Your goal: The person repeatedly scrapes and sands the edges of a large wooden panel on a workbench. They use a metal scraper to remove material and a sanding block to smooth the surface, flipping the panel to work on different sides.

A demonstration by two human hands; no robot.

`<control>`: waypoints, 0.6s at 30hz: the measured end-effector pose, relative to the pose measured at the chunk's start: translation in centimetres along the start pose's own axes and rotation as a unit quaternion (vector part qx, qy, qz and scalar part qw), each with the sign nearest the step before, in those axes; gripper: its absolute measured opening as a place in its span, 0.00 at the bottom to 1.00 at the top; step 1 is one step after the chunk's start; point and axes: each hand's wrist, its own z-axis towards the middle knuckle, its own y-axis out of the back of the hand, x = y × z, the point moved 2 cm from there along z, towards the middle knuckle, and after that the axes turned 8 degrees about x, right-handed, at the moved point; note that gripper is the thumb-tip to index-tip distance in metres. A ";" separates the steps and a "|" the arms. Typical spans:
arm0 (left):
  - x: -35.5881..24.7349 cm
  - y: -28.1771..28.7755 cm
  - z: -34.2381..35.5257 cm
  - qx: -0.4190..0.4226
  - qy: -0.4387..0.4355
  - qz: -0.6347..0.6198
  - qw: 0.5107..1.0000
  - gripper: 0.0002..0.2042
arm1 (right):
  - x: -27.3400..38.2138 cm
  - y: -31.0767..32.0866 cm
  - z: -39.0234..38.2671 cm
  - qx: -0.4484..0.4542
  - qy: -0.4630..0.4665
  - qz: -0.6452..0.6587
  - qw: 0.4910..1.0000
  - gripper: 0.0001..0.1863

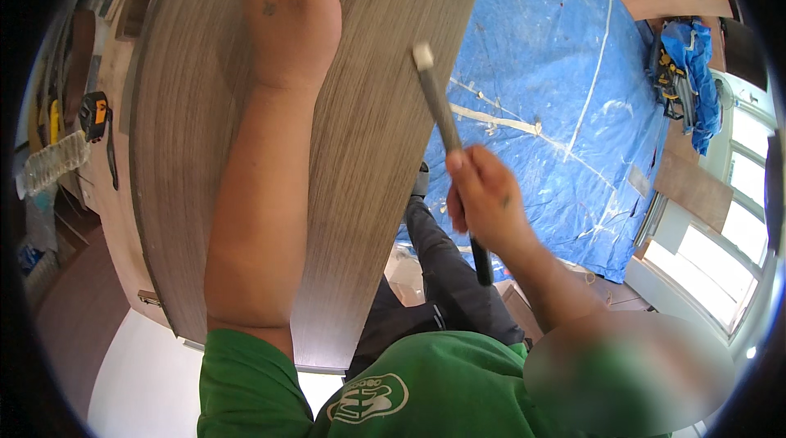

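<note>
A long brown wood-grain panel (360, 135) lies in front of me, running from the top edge down toward my body. Over its far part is my left hand (295, 20), with the forearm stretched along the panel. The picture's upper edge cuts off most of the fingers, so their grip is hidden. To the right of it, my right hand (487, 196) is wrapped round a slim stick-like tool (440, 106). The tool has a dark lower end and a pale tip, which is over the panel's right side; its exact kind is unclear.
Wrinkled blue tarp (540, 53) covers the floor at right. On the pale bench edge at left sit a black and orange tape measure (96, 116) and a clear ribbed plastic piece (57, 161). A tool bag (675, 86) and loose boards (694, 188) stand at far right near windows.
</note>
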 end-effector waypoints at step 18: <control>1.8 -0.2 0.9 0.002 0.009 -0.040 0.999 0.27 | 6.5 2.4 6.6 -0.012 0.034 0.023 0.999 0.20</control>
